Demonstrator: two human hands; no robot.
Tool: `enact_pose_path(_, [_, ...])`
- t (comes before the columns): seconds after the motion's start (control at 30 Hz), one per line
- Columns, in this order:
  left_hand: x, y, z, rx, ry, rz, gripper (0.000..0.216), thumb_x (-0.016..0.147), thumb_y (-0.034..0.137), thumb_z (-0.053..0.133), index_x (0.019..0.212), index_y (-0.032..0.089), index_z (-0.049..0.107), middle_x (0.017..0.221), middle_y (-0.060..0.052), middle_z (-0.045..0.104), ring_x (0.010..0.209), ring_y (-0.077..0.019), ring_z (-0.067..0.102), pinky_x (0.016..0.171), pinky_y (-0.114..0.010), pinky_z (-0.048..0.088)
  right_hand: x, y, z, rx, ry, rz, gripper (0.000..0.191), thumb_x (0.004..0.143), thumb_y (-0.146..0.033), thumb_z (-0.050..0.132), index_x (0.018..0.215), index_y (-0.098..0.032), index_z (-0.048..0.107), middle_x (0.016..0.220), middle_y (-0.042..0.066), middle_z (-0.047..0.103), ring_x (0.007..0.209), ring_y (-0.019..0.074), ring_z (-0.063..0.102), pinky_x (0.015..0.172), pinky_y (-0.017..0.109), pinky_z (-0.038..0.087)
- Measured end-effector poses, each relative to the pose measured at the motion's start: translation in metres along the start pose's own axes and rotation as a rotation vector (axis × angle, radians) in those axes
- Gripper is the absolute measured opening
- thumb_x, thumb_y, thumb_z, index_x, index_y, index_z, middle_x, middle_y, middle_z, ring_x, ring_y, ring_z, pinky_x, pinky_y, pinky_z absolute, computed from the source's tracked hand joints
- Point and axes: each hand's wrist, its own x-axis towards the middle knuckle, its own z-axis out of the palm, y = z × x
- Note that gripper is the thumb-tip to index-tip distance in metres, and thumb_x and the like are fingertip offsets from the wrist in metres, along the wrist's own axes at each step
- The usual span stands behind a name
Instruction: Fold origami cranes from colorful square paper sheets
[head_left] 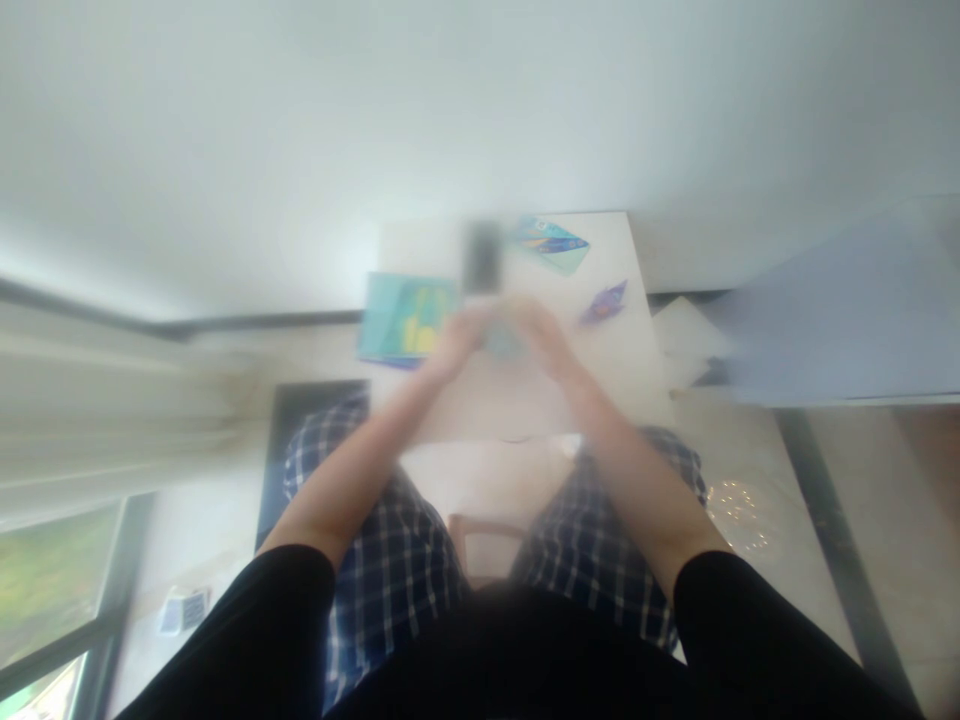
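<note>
My left hand [466, 328] and my right hand [534, 325] come close together over the middle of a small white table. Their fingers are blurred but look closed around a small pale-teal piece [504, 342], probably paper, that shows between them. Just beyond the fingertips is a dark rectangular object [482, 258], too smeared to name. Left of my left hand lies a teal sheet or booklet [390, 315] with a yellow print. To the right of my right hand, a purple folded paper shape [604, 303] rests on the tabletop. Behind it sits a teal and blue folded paper [555, 245].
The white table [615, 390] stands against a pale wall, close over my knees in checked trousers. A large greyish-white panel [847, 310] is at the right. A curtain [112, 420] and a window [60, 570] are on the left. A clear round item [739, 515] glints at lower right.
</note>
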Motion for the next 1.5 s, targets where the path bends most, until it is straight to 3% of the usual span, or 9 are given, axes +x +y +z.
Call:
enact_pose_path(0.07, [0.001, 0.003, -0.002, 0.021, 0.032, 0.014, 0.030, 0.089, 0.040, 0.055, 0.105, 0.019, 0.071, 0.113, -0.009, 0.071, 0.116, -0.0235, 0.061, 0.098, -0.032, 0.049, 0.000, -0.007, -0.002, 0.047, 0.017, -0.019, 0.060, 0.071, -0.076, 0.056, 0.096, -0.023, 0.067, 0.098, 0.002, 0.072, 0.098, 0.0203, 0.065, 0.095, 0.037, 0.051])
enact_pose_path(0.17, [0.003, 0.002, -0.004, 0.033, 0.040, 0.032, 0.027, 0.090, 0.037, 0.053, 0.100, 0.019, 0.070, 0.109, -0.009, 0.072, 0.116, -0.0236, 0.062, 0.103, -0.034, 0.046, -0.001, -0.012, -0.003, 0.102, 0.091, -0.006, 0.057, 0.066, -0.074, 0.064, 0.090, -0.023, 0.069, 0.094, 0.002, 0.073, 0.092, 0.0208, 0.067, 0.091, 0.038, 0.053])
enact_pose_path(0.4, [0.003, -0.004, -0.002, -0.023, -0.008, -0.032, 0.034, 0.081, 0.049, 0.064, 0.096, 0.020, 0.071, 0.104, -0.009, 0.073, 0.109, -0.0270, 0.065, 0.095, -0.038, 0.052, -0.001, -0.006, 0.000, 0.155, 0.167, 0.038, 0.050, 0.070, -0.069, 0.063, 0.088, -0.022, 0.068, 0.095, 0.004, 0.073, 0.092, 0.0207, 0.067, 0.091, 0.040, 0.053])
enact_pose_path(0.57, [-0.003, -0.002, -0.001, -0.233, -0.075, -0.055, 0.049, 0.080, 0.057, 0.062, 0.110, 0.019, 0.069, 0.115, -0.010, 0.071, 0.113, -0.0276, 0.063, 0.090, -0.039, 0.055, 0.002, -0.006, -0.004, 0.192, 0.209, 0.062, 0.049, 0.068, -0.066, 0.066, 0.087, -0.021, 0.069, 0.093, 0.005, 0.073, 0.094, 0.0214, 0.067, 0.090, 0.039, 0.054])
enact_pose_path(0.77, [-0.005, -0.014, 0.000, -0.393, -0.234, 0.003, 0.058, 0.073, 0.047, 0.075, 0.126, 0.026, 0.063, 0.130, -0.010, 0.064, 0.119, -0.0293, 0.060, 0.097, -0.042, 0.052, 0.005, -0.005, -0.006, 0.316, 0.277, 0.073, 0.046, 0.068, -0.062, 0.068, 0.090, -0.021, 0.068, 0.093, 0.003, 0.072, 0.093, 0.0197, 0.066, 0.087, 0.036, 0.053])
enact_pose_path(0.97, [-0.001, -0.015, 0.004, -0.349, -0.227, 0.111, 0.056, 0.074, 0.041, 0.076, 0.126, 0.023, 0.064, 0.131, -0.010, 0.063, 0.125, -0.0311, 0.055, 0.107, -0.046, 0.042, 0.004, -0.003, -0.002, 0.141, 0.369, -0.014, 0.050, 0.073, -0.066, 0.061, 0.089, -0.019, 0.067, 0.091, 0.004, 0.070, 0.092, 0.0188, 0.064, 0.088, 0.034, 0.051])
enact_pose_path(1.13, [-0.004, -0.008, 0.007, -0.350, -0.199, 0.064, 0.055, 0.072, 0.032, 0.075, 0.124, 0.019, 0.064, 0.116, -0.011, 0.071, 0.114, -0.0301, 0.062, 0.099, -0.045, 0.048, -0.001, -0.004, 0.002, -0.050, 0.436, -0.073, 0.048, 0.080, -0.066, 0.053, 0.089, -0.020, 0.063, 0.090, 0.004, 0.069, 0.090, 0.0188, 0.064, 0.089, 0.034, 0.050])
enact_pose_path(1.37, [-0.004, -0.017, 0.013, -0.449, -0.182, -0.024, 0.060, 0.070, 0.033, 0.075, 0.127, 0.020, 0.060, 0.108, -0.009, 0.072, 0.097, -0.0240, 0.068, 0.088, -0.038, 0.053, -0.001, -0.010, 0.000, -0.063, 0.316, -0.095, 0.060, 0.068, -0.063, 0.068, 0.110, -0.022, 0.058, 0.104, 0.006, 0.068, 0.098, 0.0208, 0.064, 0.089, 0.035, 0.052])
enact_pose_path(1.5, [0.000, -0.025, 0.015, -0.524, -0.214, 0.003, 0.067, 0.070, 0.040, 0.076, 0.132, 0.024, 0.057, 0.112, -0.009, 0.071, 0.103, -0.0238, 0.067, 0.092, -0.037, 0.051, 0.005, -0.004, -0.001, -0.037, 0.325, -0.064, 0.062, 0.071, -0.063, 0.066, 0.115, -0.022, 0.056, 0.109, 0.007, 0.067, 0.099, 0.0218, 0.065, 0.089, 0.036, 0.053])
